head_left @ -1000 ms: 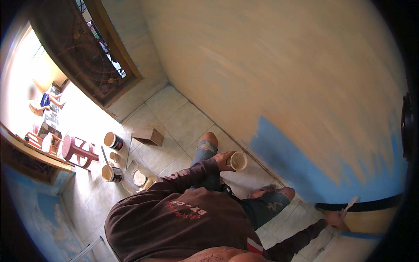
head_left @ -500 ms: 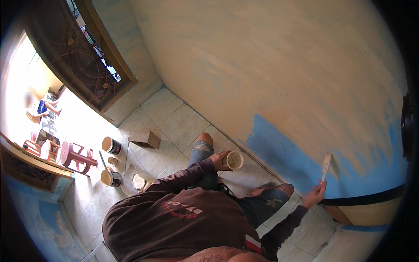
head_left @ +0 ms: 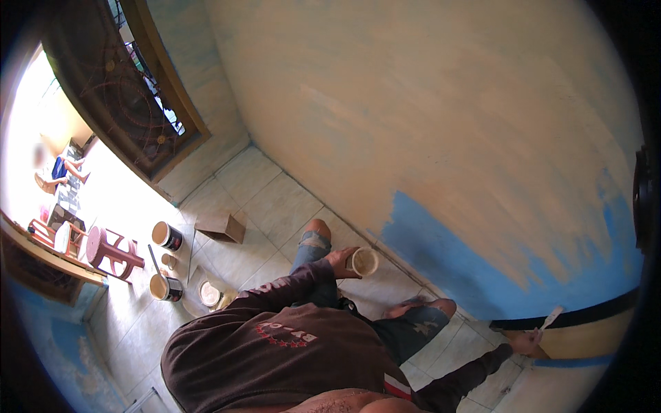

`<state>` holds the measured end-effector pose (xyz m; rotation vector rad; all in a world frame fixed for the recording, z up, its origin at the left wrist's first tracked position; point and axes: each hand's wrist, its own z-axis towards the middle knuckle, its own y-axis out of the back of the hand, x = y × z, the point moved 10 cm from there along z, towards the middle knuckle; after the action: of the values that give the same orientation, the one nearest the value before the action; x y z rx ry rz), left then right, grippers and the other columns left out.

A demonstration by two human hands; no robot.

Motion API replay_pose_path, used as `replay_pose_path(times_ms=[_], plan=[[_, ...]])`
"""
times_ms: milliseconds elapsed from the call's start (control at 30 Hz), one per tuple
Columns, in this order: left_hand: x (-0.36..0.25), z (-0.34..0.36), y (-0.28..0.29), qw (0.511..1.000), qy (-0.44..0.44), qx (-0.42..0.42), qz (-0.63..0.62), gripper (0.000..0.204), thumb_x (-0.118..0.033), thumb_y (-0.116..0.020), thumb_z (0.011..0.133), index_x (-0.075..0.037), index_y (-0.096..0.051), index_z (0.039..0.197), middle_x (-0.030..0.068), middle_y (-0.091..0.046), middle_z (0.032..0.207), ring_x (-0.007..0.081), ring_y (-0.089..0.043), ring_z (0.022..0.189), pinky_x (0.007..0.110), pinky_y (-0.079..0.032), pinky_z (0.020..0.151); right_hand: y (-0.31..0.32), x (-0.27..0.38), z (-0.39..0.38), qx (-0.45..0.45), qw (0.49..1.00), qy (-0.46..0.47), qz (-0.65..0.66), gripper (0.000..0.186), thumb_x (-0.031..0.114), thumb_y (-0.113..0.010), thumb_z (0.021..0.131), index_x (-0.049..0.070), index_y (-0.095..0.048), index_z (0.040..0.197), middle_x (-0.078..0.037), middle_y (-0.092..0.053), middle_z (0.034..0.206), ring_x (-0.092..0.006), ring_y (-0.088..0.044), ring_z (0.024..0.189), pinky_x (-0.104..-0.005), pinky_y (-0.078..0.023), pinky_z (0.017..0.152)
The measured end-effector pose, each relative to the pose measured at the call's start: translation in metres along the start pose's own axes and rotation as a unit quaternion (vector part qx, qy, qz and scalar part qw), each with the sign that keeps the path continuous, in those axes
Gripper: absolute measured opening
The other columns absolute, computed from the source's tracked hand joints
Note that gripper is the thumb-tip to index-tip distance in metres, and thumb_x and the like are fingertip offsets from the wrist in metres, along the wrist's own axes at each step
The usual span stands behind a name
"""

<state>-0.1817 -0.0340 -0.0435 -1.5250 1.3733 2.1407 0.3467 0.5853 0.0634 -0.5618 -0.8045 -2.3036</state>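
Observation:
My left hand (head_left: pixel 339 262) is wrapped round an open tub of pale paint (head_left: pixel 365 261), held over my knees. Off to the right, my right hand (head_left: pixel 525 342) grips a paintbrush (head_left: pixel 550 319) by its handle. The brush's tip is at the lower part of the wall (head_left: pixel 385 117), close above the dark band (head_left: pixel 599 311); I cannot tell whether the bristles touch. Cream paint in streaks covers most of this wall, while a blue area (head_left: pixel 441 251) shows along its bottom.
On the tiled floor to the left stand two open buckets (head_left: pixel 166 236), a small cup (head_left: pixel 168 261), a container of pale paint (head_left: pixel 210 294) and a cardboard box (head_left: pixel 220 228). A maroon stool (head_left: pixel 113 251) is by the bright doorway. Beyond it a person (head_left: pixel 58 172) sits outside.
My right hand has moved down and to the right with the paintbrush, from the blue area to near the dark band. My left hand still holds the tub.

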Motion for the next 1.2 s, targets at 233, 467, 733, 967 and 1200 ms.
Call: replay_pose_path(times_ms=[233,467,733,967,1200], plan=[[-0.007,0.002,0.003,1.000,-0.021,-0.016,-0.012,0.092,-0.036,-0.094,0.067,-0.006,-0.052,0.143,0.0192,-0.066,0.128,0.0362,-0.065,0.120,0.044,-0.053,0.101,-0.058,0.073,-0.075,0.084,0.985,-0.009,0.148,0.023,0.004,-0.055,0.101,0.001,-0.069,0.119,-0.013,-0.073,0.112,-0.0249,-0.068,0.096,-0.0357,-0.053,0.086],[-0.005,0.003,-0.005,1.000,-0.012,0.007,0.006,0.095,-0.039,-0.094,0.068,-0.006,-0.050,0.145,0.0198,-0.066,0.129,0.0365,-0.065,0.120,0.044,-0.053,0.100,-0.043,0.213,-0.173,0.206,0.960,-0.032,0.186,0.031,0.005,-0.052,0.104,-0.002,-0.063,0.132,-0.019,-0.073,0.117,-0.0294,-0.070,0.106,-0.0383,-0.053,0.092],[0.012,0.001,-0.007,0.998,0.034,0.014,0.059,0.091,-0.045,-0.093,0.068,-0.005,-0.054,0.139,0.0185,-0.067,0.126,0.0353,-0.066,0.118,0.044,-0.055,0.097,-0.049,0.177,-0.093,0.280,0.938,0.034,0.203,0.031,0.010,-0.059,0.104,-0.005,-0.064,0.130,-0.019,-0.076,0.110,-0.0215,-0.074,0.101,-0.0323,-0.054,0.091],[0.012,0.013,-0.006,0.993,0.026,0.010,0.111,0.090,-0.050,-0.093,0.067,-0.004,-0.056,0.135,0.0188,-0.068,0.123,0.0356,-0.066,0.115,0.045,-0.055,0.096,-0.016,0.087,0.002,0.175,0.978,0.021,0.112,0.025,0.016,-0.064,0.099,0.003,-0.072,0.119,-0.014,-0.077,0.095,-0.0242,-0.075,0.089,-0.0362,-0.056,0.079],[0.014,0.011,-0.013,0.992,0.013,0.004,0.123,0.089,-0.050,-0.092,0.066,-0.004,-0.058,0.134,0.0204,-0.067,0.123,0.0392,-0.065,0.115,0.049,-0.053,0.098,0.039,0.057,0.004,-0.029,0.999,-0.025,0.030,0.024,0.003,-0.061,0.093,0.004,-0.074,0.114,-0.015,-0.077,0.098,-0.0276,-0.075,0.089,-0.0384,-0.057,0.079]])
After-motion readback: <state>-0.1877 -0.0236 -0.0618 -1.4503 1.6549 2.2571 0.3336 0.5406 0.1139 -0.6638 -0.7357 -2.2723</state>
